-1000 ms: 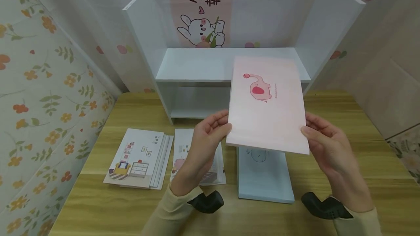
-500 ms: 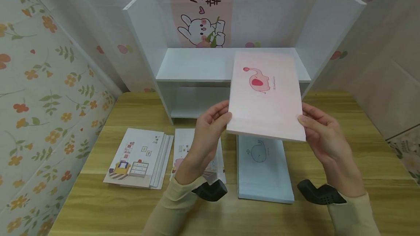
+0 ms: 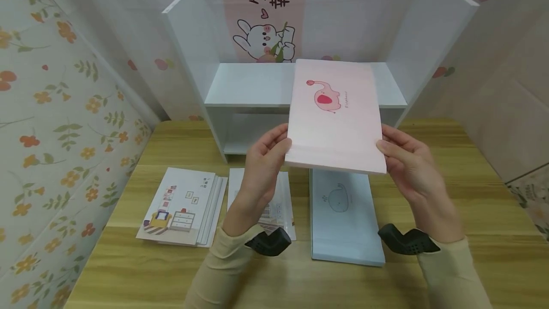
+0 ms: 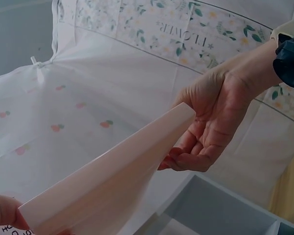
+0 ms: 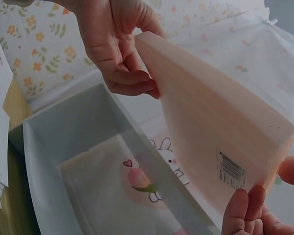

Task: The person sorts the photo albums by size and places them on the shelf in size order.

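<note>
A pink notebook with an elephant drawn on its cover is held up in the air, tilted, in front of the white shelf. Its left edge is pinched by my left hand, thumb on the cover and fingers behind. On the opposite edge my right hand grips it the same way. From the right wrist view, a barcode label shows on the notebook's back. Below it on the table lies a light blue notebook with a whale drawing, its far end hidden by the pink one.
A white two-tier shelf with tall side panels stands at the back of the wooden table. To the left lie a stack of white notebooks and another white notebook pile, partly behind my left arm. Patterned curtains hang around.
Both hands have carried the pink notebook upward, toward the shelf, and slightly left. More of the blue notebook beneath has come into sight. The things on the table have stayed put.
</note>
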`<action>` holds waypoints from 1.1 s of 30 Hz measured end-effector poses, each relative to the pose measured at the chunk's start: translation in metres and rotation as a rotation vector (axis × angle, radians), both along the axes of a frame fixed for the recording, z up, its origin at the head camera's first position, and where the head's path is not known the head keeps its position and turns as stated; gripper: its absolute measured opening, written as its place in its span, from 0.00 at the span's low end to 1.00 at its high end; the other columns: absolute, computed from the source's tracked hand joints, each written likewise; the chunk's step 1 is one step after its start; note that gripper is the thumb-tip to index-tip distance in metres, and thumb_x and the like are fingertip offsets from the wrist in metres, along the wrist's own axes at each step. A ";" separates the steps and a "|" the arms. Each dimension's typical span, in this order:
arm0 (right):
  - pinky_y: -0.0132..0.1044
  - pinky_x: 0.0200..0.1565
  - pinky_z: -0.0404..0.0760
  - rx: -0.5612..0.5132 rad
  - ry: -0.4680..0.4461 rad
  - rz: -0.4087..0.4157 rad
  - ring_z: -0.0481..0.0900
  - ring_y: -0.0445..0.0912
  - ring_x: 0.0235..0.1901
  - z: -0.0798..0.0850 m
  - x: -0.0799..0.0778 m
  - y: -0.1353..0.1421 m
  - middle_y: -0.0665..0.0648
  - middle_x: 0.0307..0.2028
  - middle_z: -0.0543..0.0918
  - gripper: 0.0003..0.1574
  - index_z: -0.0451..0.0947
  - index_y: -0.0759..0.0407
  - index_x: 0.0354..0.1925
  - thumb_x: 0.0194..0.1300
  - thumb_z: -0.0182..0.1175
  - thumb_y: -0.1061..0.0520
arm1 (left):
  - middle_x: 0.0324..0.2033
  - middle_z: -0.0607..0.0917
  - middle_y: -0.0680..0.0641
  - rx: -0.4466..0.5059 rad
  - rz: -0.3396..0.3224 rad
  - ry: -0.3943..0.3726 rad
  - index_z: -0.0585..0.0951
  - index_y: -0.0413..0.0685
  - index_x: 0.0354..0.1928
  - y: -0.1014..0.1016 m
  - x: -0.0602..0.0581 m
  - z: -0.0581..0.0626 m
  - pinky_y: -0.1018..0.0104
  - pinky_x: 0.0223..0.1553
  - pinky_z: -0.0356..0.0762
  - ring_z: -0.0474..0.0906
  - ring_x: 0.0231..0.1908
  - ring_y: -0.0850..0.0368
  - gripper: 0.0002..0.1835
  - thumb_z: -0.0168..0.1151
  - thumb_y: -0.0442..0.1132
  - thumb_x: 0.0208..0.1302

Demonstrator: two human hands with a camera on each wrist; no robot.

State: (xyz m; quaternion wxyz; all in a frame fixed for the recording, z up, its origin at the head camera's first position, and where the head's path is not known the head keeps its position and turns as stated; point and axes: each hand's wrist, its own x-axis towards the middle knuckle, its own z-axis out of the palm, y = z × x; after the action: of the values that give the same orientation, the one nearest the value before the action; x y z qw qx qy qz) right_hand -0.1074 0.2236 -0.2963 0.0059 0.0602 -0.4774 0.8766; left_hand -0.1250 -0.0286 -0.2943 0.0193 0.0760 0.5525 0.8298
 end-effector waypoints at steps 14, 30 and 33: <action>0.33 0.39 0.81 0.056 -0.023 0.023 0.80 0.45 0.36 0.006 -0.018 -0.029 0.58 0.41 0.79 0.16 0.80 0.61 0.47 0.63 0.54 0.71 | 0.59 0.71 0.39 0.067 0.082 -0.013 0.68 0.30 0.61 -0.020 -0.007 0.003 0.62 0.60 0.66 0.68 0.59 0.49 0.21 0.49 0.28 0.67; 0.31 0.41 0.80 0.127 -0.065 0.014 0.79 0.45 0.38 0.008 -0.038 -0.067 0.57 0.42 0.80 0.13 0.80 0.58 0.45 0.61 0.59 0.68 | 0.59 0.73 0.41 0.151 0.200 -0.068 0.70 0.30 0.60 -0.047 -0.011 0.005 0.61 0.60 0.66 0.71 0.57 0.49 0.20 0.49 0.30 0.67; 0.30 0.42 0.80 0.158 -0.074 0.011 0.79 0.44 0.38 0.007 -0.043 -0.074 0.57 0.43 0.78 0.16 0.77 0.60 0.49 0.62 0.59 0.67 | 0.60 0.72 0.42 0.149 0.207 -0.065 0.69 0.31 0.61 -0.053 -0.011 0.005 0.62 0.59 0.67 0.71 0.57 0.49 0.21 0.49 0.31 0.69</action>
State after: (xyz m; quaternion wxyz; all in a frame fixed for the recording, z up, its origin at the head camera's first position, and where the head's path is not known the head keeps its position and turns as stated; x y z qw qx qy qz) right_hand -0.1500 0.1496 -0.2892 -0.0213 0.0308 -0.5446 0.8378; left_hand -0.1360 -0.0821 -0.2891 -0.0540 -0.0072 0.4930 0.8683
